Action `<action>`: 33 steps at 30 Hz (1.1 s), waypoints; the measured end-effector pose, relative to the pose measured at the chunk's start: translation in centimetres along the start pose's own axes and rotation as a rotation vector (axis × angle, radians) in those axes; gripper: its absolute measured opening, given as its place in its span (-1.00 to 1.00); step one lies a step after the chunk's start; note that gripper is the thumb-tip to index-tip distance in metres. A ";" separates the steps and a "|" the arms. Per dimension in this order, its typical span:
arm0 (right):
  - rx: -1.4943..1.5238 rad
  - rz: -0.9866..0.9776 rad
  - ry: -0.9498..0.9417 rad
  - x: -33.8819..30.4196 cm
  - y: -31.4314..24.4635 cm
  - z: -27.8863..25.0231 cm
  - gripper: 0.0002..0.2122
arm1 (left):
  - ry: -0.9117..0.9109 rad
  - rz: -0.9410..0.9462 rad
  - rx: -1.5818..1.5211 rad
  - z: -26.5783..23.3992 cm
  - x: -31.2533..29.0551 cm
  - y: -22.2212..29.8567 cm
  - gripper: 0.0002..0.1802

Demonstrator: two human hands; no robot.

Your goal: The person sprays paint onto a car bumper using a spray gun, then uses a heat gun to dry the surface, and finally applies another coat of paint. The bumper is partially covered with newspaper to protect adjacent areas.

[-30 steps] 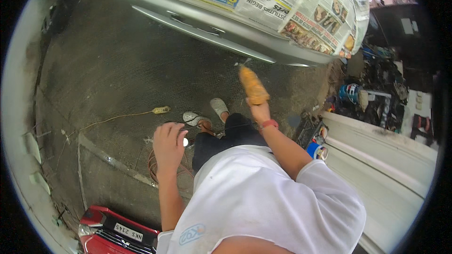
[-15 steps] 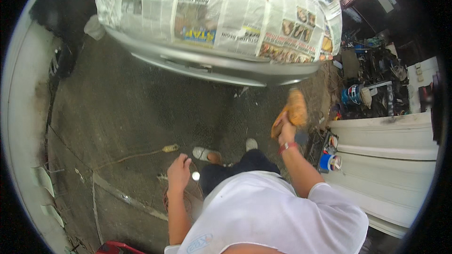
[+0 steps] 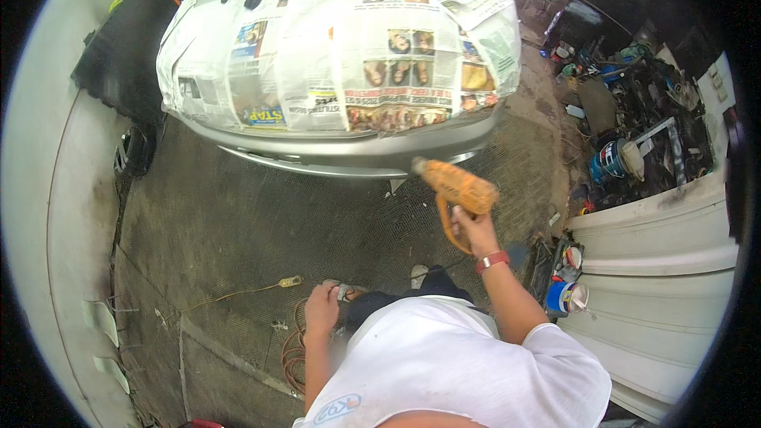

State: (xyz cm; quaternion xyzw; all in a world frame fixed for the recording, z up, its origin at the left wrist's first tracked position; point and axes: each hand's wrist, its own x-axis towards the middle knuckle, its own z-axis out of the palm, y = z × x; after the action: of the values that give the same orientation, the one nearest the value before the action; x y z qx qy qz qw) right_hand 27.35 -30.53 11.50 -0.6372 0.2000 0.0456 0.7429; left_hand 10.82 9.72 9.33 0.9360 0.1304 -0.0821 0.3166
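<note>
The left hand (image 3: 321, 309) is hanging low, fingers curled together; whether holding anything, I cannot tell. The right hand (image 3: 477, 233) is gripping an orange heat gun (image 3: 464, 188), fingers clamped round its handle. Its nozzle is pointing toward a silver car (image 3: 341, 149), which newspaper (image 3: 309, 55) is covering.

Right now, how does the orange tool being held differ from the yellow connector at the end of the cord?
The orange tool is held up in the air, while the yellow connector lies on the floor. The tool has a bulky, tapering body with a looped handle; the connector is a small block. The tool is deep orange, the connector paler. Both are warm-coloured.
</note>
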 end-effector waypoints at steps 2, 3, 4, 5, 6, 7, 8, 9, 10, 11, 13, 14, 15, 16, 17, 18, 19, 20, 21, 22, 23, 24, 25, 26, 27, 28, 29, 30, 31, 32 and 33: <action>0.044 -0.026 0.171 2.5 -0.2 -6.1 -0.78 | -0.058 0.025 -0.012 1.7 0.0 3.0 -0.69; 0.091 -0.051 0.243 3.7 -0.3 -8.9 -0.79 | -0.085 0.021 -0.003 1.7 -0.3 5.0 -0.69; 0.170 -0.065 0.329 4.6 -1.1 -11.1 -0.78 | -0.115 0.018 0.003 1.7 -0.5 7.1 -0.69; 0.251 -0.075 0.405 5.6 -1.5 -12.9 -0.78 | -0.138 0.008 0.013 1.8 -0.7 8.4 -0.69; 0.311 -0.130 0.444 6.8 -1.5 -14.7 -0.78 | -0.147 0.034 0.033 2.0 -0.8 8.9 -0.68; 0.369 -0.188 0.502 8.2 -0.8 -17.3 -0.78 | -0.190 0.053 0.043 3.2 -0.4 8.8 -0.69; 0.426 -0.242 0.557 9.1 -0.4 -18.5 -0.78 | -0.233 0.065 0.054 4.2 -0.1 8.4 -0.69; 0.454 -0.212 0.574 9.9 0.2 -19.3 -0.79 | -0.277 0.081 0.067 5.2 0.5 8.0 -0.69; 0.476 -0.178 0.584 10.3 0.9 -19.6 -0.79 | -0.269 0.106 0.073 5.3 0.4 8.5 -0.69; 0.494 -0.119 0.592 9.3 -0.3 -17.9 -0.79 | -0.247 0.116 0.084 5.1 -0.1 8.4 -0.69; 0.325 -0.090 0.557 7.7 -0.2 -15.2 -0.80 | -0.229 0.164 0.099 5.2 0.4 8.6 -0.69; 0.217 -0.055 0.539 6.9 1.1 -15.1 -0.80 | -0.252 0.157 0.109 5.3 1.1 9.0 -0.69; 0.134 0.010 0.456 5.3 2.5 -15.3 -0.73 | -0.276 0.150 0.119 5.7 2.4 9.3 -0.69; 0.045 0.076 0.358 3.6 3.6 -14.9 -0.66 | -0.286 0.139 0.126 6.4 3.4 9.5 -0.69; -0.009 0.159 0.193 2.0 3.7 -13.8 -0.49 | -0.323 0.130 0.141 7.0 4.1 9.0 -0.69; -0.044 0.057 0.160 0.6 4.1 -12.4 -0.62 | -0.352 0.134 0.153 7.7 5.6 8.4 -0.70; -0.043 0.073 0.104 0.2 3.3 -11.3 -0.65 | -0.365 0.130 0.168 8.1 7.1 8.0 -0.70; -0.048 0.086 0.058 -0.2 2.4 -10.4 -0.68 | -0.378 0.124 0.214 8.5 8.2 8.0 -0.68; -0.051 0.096 0.014 -0.7 1.5 -9.5 -0.70 | -0.421 0.094 0.216 8.4 9.1 8.7 -0.67; -0.104 0.182 -0.033 -0.2 1.1 -10.3 -0.70 | -0.462 0.059 0.217 8.6 10.3 9.5 -0.67; -0.150 0.257 -0.078 0.5 0.6 -11.2 -0.70 | -0.495 0.036 0.223 8.6 11.4 10.6 -0.66; -0.139 0.283 -0.062 1.3 0.7 -12.4 -0.63 | -0.459 0.070 0.191 8.6 11.9 11.1 -0.66; -0.096 0.273 0.007 2.5 0.7 -14.1 -0.65 | -0.454 0.082 0.202 8.8 12.1 11.8 -0.66; -0.047 0.262 0.076 3.9 0.8 -16.0 -0.66 | -0.447 0.095 0.218 9.2 12.4 12.2 -0.66; 0.000 0.254 0.142 5.4 1.0 -18.0 -0.68 | -0.440 0.107 0.233 9.4 12.5 12.8 -0.66; 0.080 0.242 0.226 7.0 1.2 -20.5 -0.73 | -0.453 0.091 0.250 9.6 12.3 13.9 -0.66; 0.157 0.229 0.312 8.8 1.2 -23.1 -0.76 | -0.468 0.078 0.264 9.9 12.1 15.4 -0.66; 0.166 0.182 0.379 10.6 0.3 -25.4 -0.77 | -0.479 0.062 0.278 10.4 11.8 16.8 -0.65; 0.175 0.139 0.437 12.3 -1.0 -27.7 -0.77 | -0.465 0.039 0.280 11.0 11.2 17.7 -0.65; 0.181 0.093 0.497 14.0 -2.4 -30.0 -0.76 | -0.450 0.018 0.279 12.0 10.5 18.2 -0.65; 0.182 0.066 0.504 15.9 -3.4 -32.3 -0.76 | -0.434 -0.002 0.275 13.5 9.9 18.9 -0.65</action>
State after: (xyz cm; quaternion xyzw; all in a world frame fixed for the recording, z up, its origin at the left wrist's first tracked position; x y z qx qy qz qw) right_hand 35.35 -65.29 5.53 -0.5523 0.4028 -0.1084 0.7218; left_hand 24.88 -11.13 7.13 0.9305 0.0477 -0.2983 0.2071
